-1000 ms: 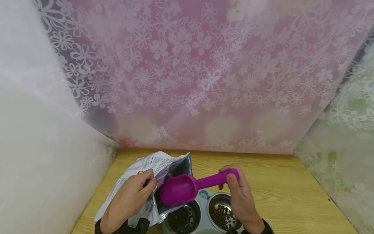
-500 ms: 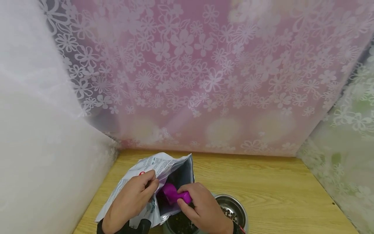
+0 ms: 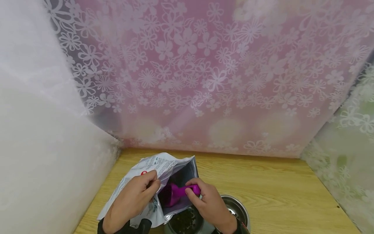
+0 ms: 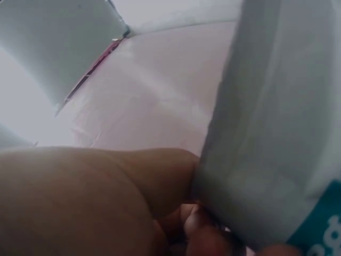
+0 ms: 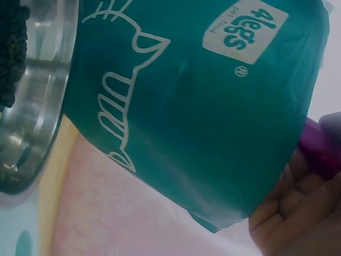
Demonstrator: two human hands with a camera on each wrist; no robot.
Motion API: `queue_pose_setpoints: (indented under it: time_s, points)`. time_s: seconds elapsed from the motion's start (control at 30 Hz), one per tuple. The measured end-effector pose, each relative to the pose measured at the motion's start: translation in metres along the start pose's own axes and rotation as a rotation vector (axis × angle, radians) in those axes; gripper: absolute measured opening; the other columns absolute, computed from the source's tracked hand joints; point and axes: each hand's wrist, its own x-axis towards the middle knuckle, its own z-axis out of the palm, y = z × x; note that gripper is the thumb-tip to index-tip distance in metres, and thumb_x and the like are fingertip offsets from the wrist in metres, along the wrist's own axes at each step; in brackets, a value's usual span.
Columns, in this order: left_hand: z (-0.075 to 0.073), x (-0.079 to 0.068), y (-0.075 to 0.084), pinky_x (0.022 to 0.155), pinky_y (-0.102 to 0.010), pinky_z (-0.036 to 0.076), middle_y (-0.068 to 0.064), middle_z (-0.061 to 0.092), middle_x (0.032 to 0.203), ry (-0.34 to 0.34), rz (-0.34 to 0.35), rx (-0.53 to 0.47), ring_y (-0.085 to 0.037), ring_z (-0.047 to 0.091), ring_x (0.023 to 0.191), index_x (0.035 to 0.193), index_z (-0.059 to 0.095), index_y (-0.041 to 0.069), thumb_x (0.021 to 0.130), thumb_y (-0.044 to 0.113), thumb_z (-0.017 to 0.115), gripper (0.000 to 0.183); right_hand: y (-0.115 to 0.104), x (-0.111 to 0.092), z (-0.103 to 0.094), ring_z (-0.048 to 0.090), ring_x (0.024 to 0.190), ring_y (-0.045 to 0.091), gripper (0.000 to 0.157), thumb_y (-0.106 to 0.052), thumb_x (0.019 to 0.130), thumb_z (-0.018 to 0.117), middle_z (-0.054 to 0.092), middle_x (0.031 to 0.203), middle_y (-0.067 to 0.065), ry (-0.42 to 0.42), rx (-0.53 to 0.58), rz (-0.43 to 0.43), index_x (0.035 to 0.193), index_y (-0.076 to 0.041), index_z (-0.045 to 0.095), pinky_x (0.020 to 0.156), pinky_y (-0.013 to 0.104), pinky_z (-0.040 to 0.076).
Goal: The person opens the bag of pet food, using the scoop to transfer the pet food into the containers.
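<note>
A pet food bag (image 3: pixel 166 161) lies tilted with its mouth gaping to the right. At the mouth's near edge my left hand (image 3: pixel 131 198) pinches the film; in the left wrist view that hand (image 4: pixel 106 197) is against the bag's pale side (image 4: pixel 277 106). My right hand (image 3: pixel 210 204) grips the handle of a purple scoop (image 3: pixel 176 194), whose bowl sits inside the bag mouth with dark kibble in it. The right wrist view shows the bag's teal front (image 5: pixel 213 112), with the right hand (image 5: pixel 303 208) and part of the scoop (image 5: pixel 319 146) behind its edge.
Under the bag mouth stands a steel bowl (image 3: pixel 201 224) with kibble in it. A second steel bowl (image 3: pixel 240 208), partly hidden by the right hand, stands to its right. Both sit on a wood-grain table (image 3: pixel 286 191), with a pink floral sheet (image 3: pixel 204 97) behind.
The right hand has moved left and put the scoop, empty a second ago, into the bag. Since half a second ago it has shifted slightly right, and kibble shows in the scoop.
</note>
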Motion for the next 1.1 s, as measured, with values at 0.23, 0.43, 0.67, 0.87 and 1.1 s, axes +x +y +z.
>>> queue_pose_setpoints:
  time_s: [0.23, 0.43, 0.67, 0.87, 1.1]
  points:
    - [0.0, -0.003, -0.001, 0.046, -0.024, 0.036, 0.008, 0.047, 0.058, -0.029, -0.017, -0.019, -0.009, 0.044, 0.049, 0.074, 0.044, 0.022, 0.102, 0.032, 0.046, 0.03, 0.003, 0.002, -0.002, 0.042, 0.055, 0.001, 0.02, -0.031, 0.093, 0.063, 0.051, 0.065, -0.012, -0.036, 0.013, 0.114, 0.107, -0.017, 0.068, 0.05, 0.018, 0.038]
    - [-0.002, -0.006, -0.002, 0.047, -0.024, 0.037, 0.006, 0.048, 0.059, -0.029, -0.049, -0.026, -0.01, 0.045, 0.049, 0.075, 0.045, 0.021, 0.102, 0.032, 0.047, 0.029, -0.003, 0.002, 0.002, 0.05, 0.057, 0.0, 0.019, -0.031, 0.09, 0.068, 0.057, 0.064, -0.013, -0.003, 0.024, 0.129, 0.101, -0.016, 0.07, 0.051, 0.02, 0.043]
    - [-0.001, -0.005, -0.002, 0.047, -0.025, 0.037, 0.007, 0.05, 0.058, -0.026, -0.051, -0.019, -0.01, 0.046, 0.049, 0.075, 0.045, 0.022, 0.102, 0.03, 0.048, 0.028, -0.024, 0.001, 0.0, 0.034, 0.049, -0.003, 0.009, -0.012, 0.088, 0.069, 0.047, 0.06, -0.014, 0.056, 0.025, 0.025, 0.097, -0.01, 0.07, 0.045, 0.014, 0.03]
    - [-0.001, -0.003, -0.002, 0.046, -0.024, 0.036, 0.007, 0.049, 0.058, -0.023, -0.043, -0.02, -0.01, 0.045, 0.048, 0.075, 0.045, 0.022, 0.102, 0.029, 0.048, 0.028, -0.019, -0.002, 0.005, 0.059, 0.053, 0.01, 0.009, -0.006, 0.09, 0.066, 0.063, 0.065, 0.002, 0.166, 0.2, 0.036, 0.098, -0.007, 0.069, 0.052, 0.025, 0.049]
    - [-0.002, 0.0, 0.0, 0.046, -0.024, 0.037, 0.007, 0.049, 0.058, -0.001, -0.031, -0.016, -0.01, 0.045, 0.048, 0.074, 0.044, 0.022, 0.101, 0.027, 0.048, 0.028, 0.003, -0.002, 0.008, 0.063, 0.053, 0.021, 0.011, -0.004, 0.091, 0.064, 0.062, 0.062, 0.009, 0.296, 0.398, 0.058, 0.099, 0.003, 0.069, 0.05, 0.03, 0.049]
